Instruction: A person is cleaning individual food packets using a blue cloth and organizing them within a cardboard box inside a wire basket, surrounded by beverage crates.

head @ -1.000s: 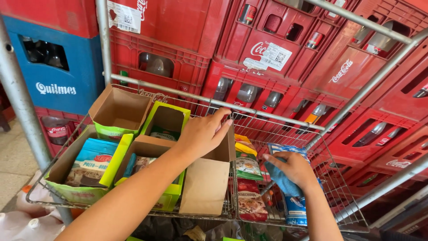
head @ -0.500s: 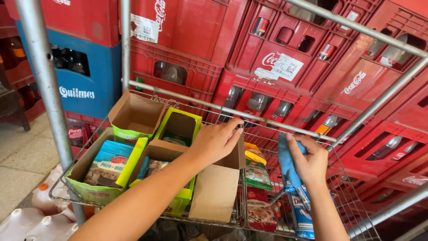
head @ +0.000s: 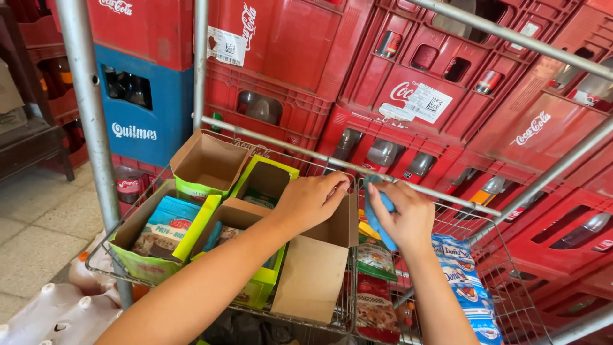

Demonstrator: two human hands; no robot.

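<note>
Closest in, the left hand [head: 311, 201] has its fingers curled over the top edge of an open cardboard box [head: 314, 271] in the wire basket [head: 96, 259]. Just to the right of those fingertips, the right hand [head: 408, 217] wraps its fingers around a blue packet [head: 377, 214], gripping it above the snack bags [head: 377, 300]. Past the fingers runs a metal bar [head: 332, 163], then stacked red crates [head: 408, 83].

Boxes [head: 255, 217] in wire basket [head: 96, 259], packets [head: 469, 287] right, crates [head: 357, 70] behind.
</note>
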